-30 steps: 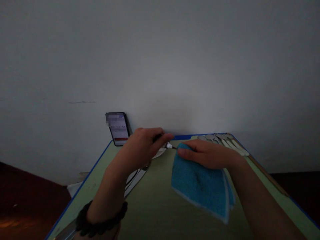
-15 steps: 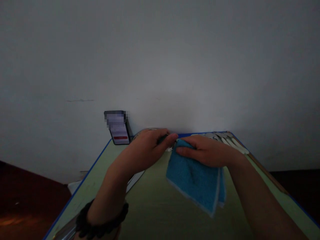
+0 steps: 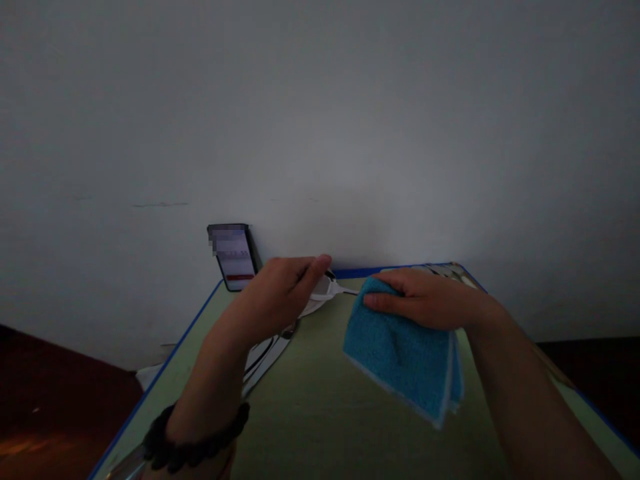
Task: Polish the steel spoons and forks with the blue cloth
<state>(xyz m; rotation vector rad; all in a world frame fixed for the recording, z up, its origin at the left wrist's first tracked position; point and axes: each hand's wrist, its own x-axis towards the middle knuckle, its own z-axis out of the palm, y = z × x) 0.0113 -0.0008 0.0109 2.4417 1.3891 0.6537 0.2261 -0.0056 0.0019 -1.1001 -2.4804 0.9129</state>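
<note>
Leftmost on the tabletop (image 3: 310,433), by the lower corner, lay a shiny item (image 3: 125,465), partly cut off by the frame; identity not determined. Next, a phone (image 3: 239,257) stood tilted back against the wall (image 3: 320,133), its screen towards the wearer; presumably the wall served as a prop so that the display could be read with both hands busy. A dark beaded bracelet (image 3: 197,440) circled the left wrist. Beyond that forearm lay a curved, pale, dark-lined object (image 3: 265,367), largely covered, hence not identified.

Left hand (image 3: 280,293): fingers curled and thumb pressed down, gripping a pale utensil (image 3: 340,289) above the table. Its narrow neck pointed right, probably so that its far end could meet the other hand. Whether that end sat inside the fold or merely reached its edge could not be told.

Right hand (image 3: 423,300): thumb and fingers closed on the upper edge of a blue cloth (image 3: 400,360), which hung in a loose fold below; the high pinch likely left a layer of fabric facing the utensil. Behind this hand, at the far right corner, lay a row of cutlery (image 3: 440,270), half obscured, apparently set aside from the working area.
</note>
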